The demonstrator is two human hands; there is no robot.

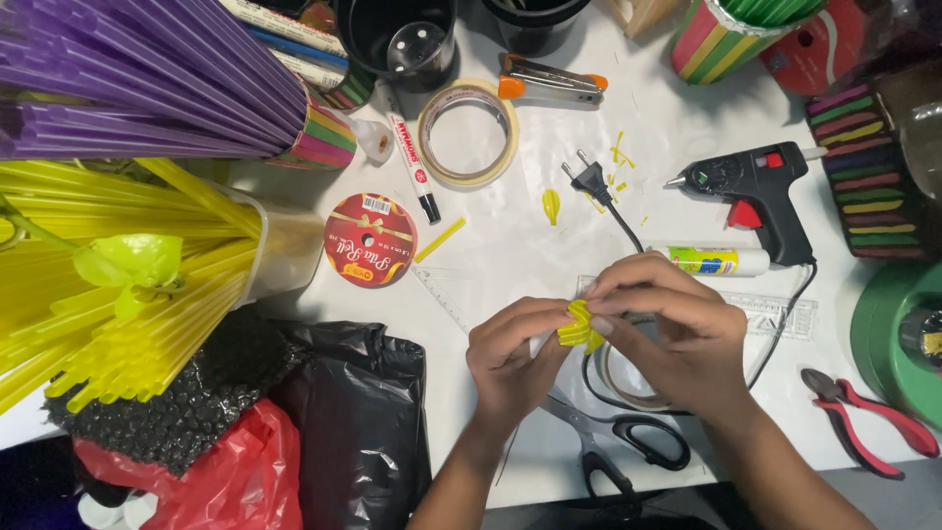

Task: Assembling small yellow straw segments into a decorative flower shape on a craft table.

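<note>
left hand [510, 358]: fingers closed in a pinch on the yellow straw piece [580, 327], holding it from the left and from under, so it seems to stay steady.
right hand [667, 329]: fingertips curled and pressed on the right side of the same piece; the two hands touch there, it looks like folding or squeezing.
yellow straw piece: small folded bundle, lifted a little over the white table [510, 245], below and left of the glue gun [751, 191].
glue gun: black with red trigger, lying on its side with nozzle to the left; its cord runs under the hands, and the plug [587, 178] lies loose to its left.
glue stick [708, 260]: white tube with a green and yellow label, just below the glue gun, lying flat.
red ribbon roll [370, 239]: round red label with gold script, far left of the glue gun.
marker [412, 167]: white body with red print, between the ribbon roll and the tape ring [468, 133].
scissors [613, 442]: black handles, below the glue gun, near the wrists, easy to reach.
pliers [863, 417]: red handles, below right of the glue gun.
yellow straws [108, 294]: big bundle in a clear cup, far left.
purple straws [147, 69]: above the yellow ones.
</note>
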